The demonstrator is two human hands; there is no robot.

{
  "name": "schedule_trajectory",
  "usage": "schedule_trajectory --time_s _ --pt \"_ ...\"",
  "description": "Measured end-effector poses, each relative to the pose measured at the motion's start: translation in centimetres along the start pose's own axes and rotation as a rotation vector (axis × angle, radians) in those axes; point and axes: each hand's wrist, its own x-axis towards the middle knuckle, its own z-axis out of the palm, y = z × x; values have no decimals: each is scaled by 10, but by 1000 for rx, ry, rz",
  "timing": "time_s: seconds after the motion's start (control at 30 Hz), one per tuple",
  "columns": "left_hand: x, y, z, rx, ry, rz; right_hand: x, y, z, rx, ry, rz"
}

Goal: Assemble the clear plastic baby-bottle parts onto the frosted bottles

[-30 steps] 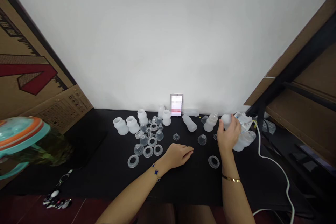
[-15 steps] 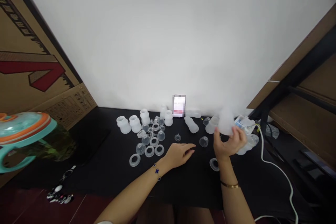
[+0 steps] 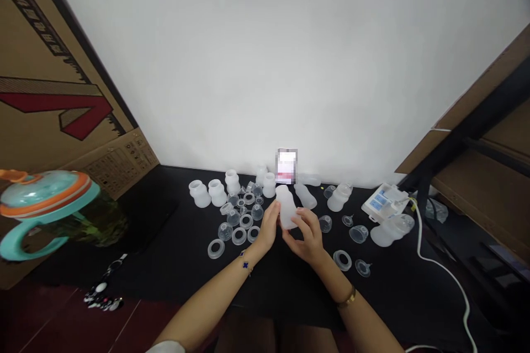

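Both of my hands are on one frosted white baby bottle body (image 3: 286,207), tilted above the black table. My left hand (image 3: 268,226) grips its left side, and my right hand (image 3: 307,236) has its fingers round the lower right side. Left of my hands lie several clear bottle caps (image 3: 225,231) and white collar rings (image 3: 216,249). To the right are a clear cap (image 3: 358,234), a nipple (image 3: 363,268) and another ring (image 3: 342,260). Behind them a capped bottle (image 3: 340,197) stands slightly tilted.
Several white bottle bodies (image 3: 199,194) stand at the back left. A lit screen (image 3: 287,166) leans against the wall. On the right are a white power box (image 3: 383,202), a white cable (image 3: 439,270) and a bottle lying down (image 3: 387,231). A large teal-handled jug (image 3: 62,215) is at left.
My right hand has brought the bottle body from the right side to the middle. My left hand has risen from the table and now holds it too.
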Motion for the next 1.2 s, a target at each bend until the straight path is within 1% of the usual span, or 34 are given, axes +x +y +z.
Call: schedule_trajectory --time_s 0.07,0.17,0.27,0.37,0.5,0.63,0.73,1.0,1.2 --pt "2 3 0 -18 16 -23 2 -4 3 39 35 55" --pt "5 7 -1 -34 15 -58 6 -8 6 114 61 186" --pt "7 8 -2 -20 6 -61 9 -8 7 201 33 314" --pt "7 8 -2 31 -16 -12 10 -7 8 267 0 414" --pt "6 10 -1 85 -48 37 12 -7 7 292 -56 514" --pt "6 9 -1 99 -55 40 13 -8 7 315 -89 562" --pt "7 7 -2 142 -54 44 14 -6 9 342 -87 585" --pt "3 6 -3 422 -78 130 14 -2 10 311 -52 627" --pt "-1 9 -2 566 -134 209 12 2 11 310 -43 663"
